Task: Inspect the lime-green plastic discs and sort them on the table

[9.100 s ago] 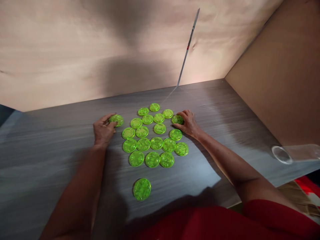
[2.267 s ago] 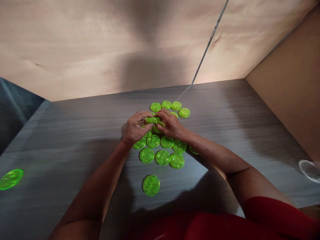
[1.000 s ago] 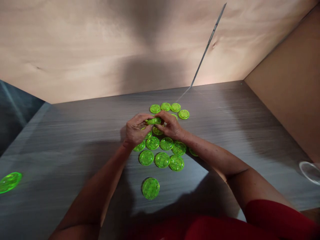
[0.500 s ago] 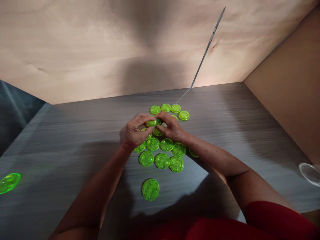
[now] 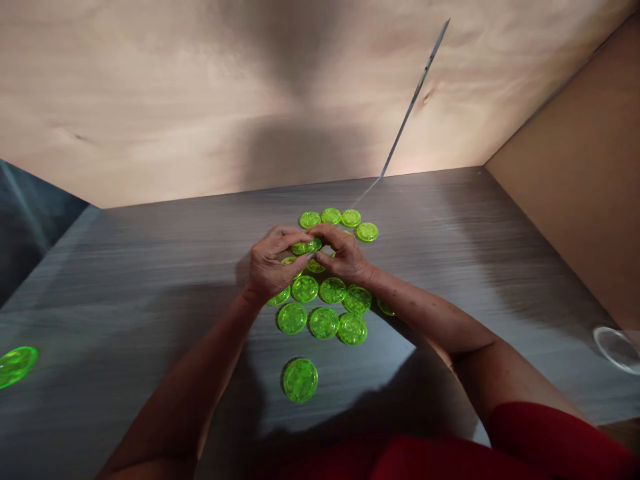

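Between my fingertips is a translucent green plastic disc, tilted and raised above the others. My left hand pinches its left side, thumb below and fingers along the top. From the right, my right hand grips the same disc with thumb and forefinger. Whether it is one disc or several stacked is hard to make out. Similar green discs lie flat around the hands: one beyond my right hand, a row nearer me, and some partly covered by my fingers. A lone disc lies closest to my body.
A grey wood-grain table carries everything. Pale wooden panels stand at the back and right. A thin grey strip rises against the back panel. Another green disc sits at the far left; a clear round rim shows at far right.
The held disc has tilted slightly, showing more of its face. Both hands keep nearly the same place, and the discs on the table stay put.
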`<action>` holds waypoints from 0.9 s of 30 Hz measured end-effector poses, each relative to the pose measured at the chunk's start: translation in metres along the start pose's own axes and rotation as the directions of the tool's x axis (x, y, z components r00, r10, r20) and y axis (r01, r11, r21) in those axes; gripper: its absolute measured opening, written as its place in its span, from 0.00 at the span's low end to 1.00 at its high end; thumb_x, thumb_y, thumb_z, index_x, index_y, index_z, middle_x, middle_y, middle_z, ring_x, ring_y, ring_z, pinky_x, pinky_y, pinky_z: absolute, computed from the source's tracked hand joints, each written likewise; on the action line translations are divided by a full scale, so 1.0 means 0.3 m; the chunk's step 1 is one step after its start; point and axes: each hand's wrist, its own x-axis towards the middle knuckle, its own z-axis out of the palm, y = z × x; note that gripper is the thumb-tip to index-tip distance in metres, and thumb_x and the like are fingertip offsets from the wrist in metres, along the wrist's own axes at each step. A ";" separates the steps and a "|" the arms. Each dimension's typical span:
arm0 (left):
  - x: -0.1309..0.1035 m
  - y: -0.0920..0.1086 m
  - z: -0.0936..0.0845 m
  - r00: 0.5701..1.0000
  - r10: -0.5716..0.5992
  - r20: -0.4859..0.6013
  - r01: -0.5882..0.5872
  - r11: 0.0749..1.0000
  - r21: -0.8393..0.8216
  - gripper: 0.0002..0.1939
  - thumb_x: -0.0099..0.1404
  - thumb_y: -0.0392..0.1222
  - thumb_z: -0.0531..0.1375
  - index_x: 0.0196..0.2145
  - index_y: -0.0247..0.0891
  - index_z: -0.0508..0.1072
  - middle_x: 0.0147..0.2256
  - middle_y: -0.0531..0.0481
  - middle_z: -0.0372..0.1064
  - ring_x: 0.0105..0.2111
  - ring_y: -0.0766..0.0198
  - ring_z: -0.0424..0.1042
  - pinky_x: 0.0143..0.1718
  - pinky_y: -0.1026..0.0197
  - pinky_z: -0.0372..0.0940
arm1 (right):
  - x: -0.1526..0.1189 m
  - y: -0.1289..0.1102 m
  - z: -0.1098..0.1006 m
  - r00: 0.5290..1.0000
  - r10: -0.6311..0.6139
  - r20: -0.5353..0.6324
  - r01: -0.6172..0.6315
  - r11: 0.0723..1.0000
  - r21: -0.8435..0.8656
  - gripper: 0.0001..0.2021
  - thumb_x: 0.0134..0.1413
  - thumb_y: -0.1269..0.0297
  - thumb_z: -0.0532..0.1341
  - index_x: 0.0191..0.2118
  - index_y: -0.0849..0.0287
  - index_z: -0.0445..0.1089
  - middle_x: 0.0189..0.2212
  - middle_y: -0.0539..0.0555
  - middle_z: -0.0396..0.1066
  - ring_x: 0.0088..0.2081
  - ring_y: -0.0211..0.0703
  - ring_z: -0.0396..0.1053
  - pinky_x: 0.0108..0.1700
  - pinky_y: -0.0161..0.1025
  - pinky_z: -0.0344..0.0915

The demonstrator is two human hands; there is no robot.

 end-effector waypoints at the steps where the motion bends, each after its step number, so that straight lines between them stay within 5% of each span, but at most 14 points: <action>1: 0.001 0.003 0.000 1.000 0.008 0.000 -0.008 1.000 0.003 0.12 0.67 0.36 0.74 0.47 0.46 0.89 0.45 0.48 0.86 0.45 0.58 0.85 0.52 0.57 0.82 | 0.000 0.001 0.000 1.000 -0.002 -0.006 0.002 1.000 -0.005 0.14 0.70 0.64 0.69 0.58 0.54 0.76 0.53 0.58 0.82 0.53 0.48 0.79 0.56 0.48 0.79; 12: 0.003 -0.004 -0.002 0.996 -0.080 0.027 0.080 0.997 0.023 0.10 0.67 0.38 0.74 0.46 0.46 0.89 0.45 0.48 0.87 0.46 0.56 0.86 0.53 0.54 0.82 | 0.000 0.008 0.000 0.997 -0.064 -0.047 0.063 0.998 -0.020 0.13 0.72 0.64 0.69 0.58 0.52 0.77 0.55 0.60 0.81 0.54 0.49 0.79 0.49 0.46 0.80; 19: -0.021 -0.035 0.021 0.979 -0.202 0.033 0.205 0.964 -0.171 0.11 0.69 0.43 0.74 0.48 0.43 0.89 0.48 0.45 0.88 0.49 0.58 0.87 0.48 0.61 0.83 | 0.010 -0.012 -0.023 0.996 -0.087 -0.023 0.085 0.993 -0.082 0.08 0.75 0.62 0.68 0.55 0.54 0.78 0.49 0.58 0.81 0.50 0.48 0.79 0.53 0.49 0.79; 27: -0.013 -0.029 0.011 0.985 -0.175 0.001 0.174 0.981 -0.091 0.08 0.69 0.46 0.76 0.45 0.44 0.90 0.45 0.45 0.88 0.47 0.56 0.87 0.52 0.55 0.83 | 0.016 -0.024 -0.030 0.998 -0.056 0.004 0.056 0.995 -0.081 0.11 0.71 0.66 0.67 0.55 0.54 0.76 0.50 0.59 0.80 0.49 0.49 0.77 0.50 0.47 0.78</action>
